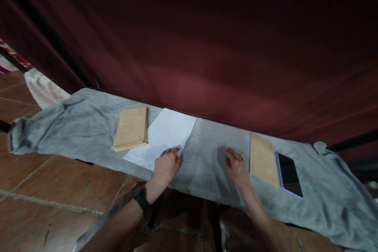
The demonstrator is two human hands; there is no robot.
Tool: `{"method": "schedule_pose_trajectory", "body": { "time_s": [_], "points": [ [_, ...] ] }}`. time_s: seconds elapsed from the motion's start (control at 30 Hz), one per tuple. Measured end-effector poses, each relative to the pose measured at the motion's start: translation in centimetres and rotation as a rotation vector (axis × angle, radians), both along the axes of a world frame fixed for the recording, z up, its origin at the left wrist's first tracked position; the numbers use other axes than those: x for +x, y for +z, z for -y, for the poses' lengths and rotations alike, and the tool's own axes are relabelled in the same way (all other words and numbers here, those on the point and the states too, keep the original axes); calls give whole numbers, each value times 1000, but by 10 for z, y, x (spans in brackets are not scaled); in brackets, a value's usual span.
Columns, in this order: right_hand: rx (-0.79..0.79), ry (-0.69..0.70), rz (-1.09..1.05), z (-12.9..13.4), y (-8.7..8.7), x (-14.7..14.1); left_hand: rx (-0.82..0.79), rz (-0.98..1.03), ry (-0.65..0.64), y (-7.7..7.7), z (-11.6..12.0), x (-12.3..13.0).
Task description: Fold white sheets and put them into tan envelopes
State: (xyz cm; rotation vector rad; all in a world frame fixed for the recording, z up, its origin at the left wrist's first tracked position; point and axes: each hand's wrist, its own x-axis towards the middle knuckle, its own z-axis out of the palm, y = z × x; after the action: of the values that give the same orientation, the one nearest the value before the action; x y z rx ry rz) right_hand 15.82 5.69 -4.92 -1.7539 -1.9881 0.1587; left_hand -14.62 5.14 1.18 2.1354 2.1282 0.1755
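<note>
White paper (172, 128) lies slanted on a grey cloth, its upper left part under a stack of brown envelopes (131, 128). My left hand (167, 162), with a dark band on the wrist, rests on the paper's lower right edge, fingers bent and lowered; no grip on the sheet shows. Above the cloth to the right is my right hand (236, 165), its fingers loosely bent and nothing visible in them. A single brown envelope (262, 157) lies just right of that hand, apart from it.
A phone (289, 174) with a purplish edge lies beside the single envelope. The grey cloth (85, 126) drapes over a long, narrow surface. Behind it hangs a dark red curtain (189, 67). Brown floor tiles (59, 204) show in front, and a striped cloth (44, 86) is at the left.
</note>
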Motion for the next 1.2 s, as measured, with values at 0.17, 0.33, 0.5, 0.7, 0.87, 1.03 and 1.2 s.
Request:
{"method": "schedule_pose_trajectory", "body": {
  "time_s": [0.17, 0.33, 0.5, 0.7, 0.87, 1.03, 1.2],
  "points": [
    [-68, 29, -315, -4, 11, -38, 85, 3, -75, 12, 8, 16],
    [-193, 20, -656, -6, 15, -71, 65, 3, -177, 20, 15, 41],
    [-248, 24, -722, -10, 6, -89, 26, -10, -87, 23, 2, 39],
    [-324, 10, -835, -16, -2, -107, -28, 155, 26, 2, -10, 47],
    [-478, 64, -1074, -21, 2, -120, -63, 341, 68, -10, -11, 57],
    [-408, 8, -1025, -24, 7, -126, -11, 392, -80, -8, 4, 65],
    [-345, -84, -992, -32, 13, -106, 148, 627, -182, -2, 5, 54]
  ]
}}
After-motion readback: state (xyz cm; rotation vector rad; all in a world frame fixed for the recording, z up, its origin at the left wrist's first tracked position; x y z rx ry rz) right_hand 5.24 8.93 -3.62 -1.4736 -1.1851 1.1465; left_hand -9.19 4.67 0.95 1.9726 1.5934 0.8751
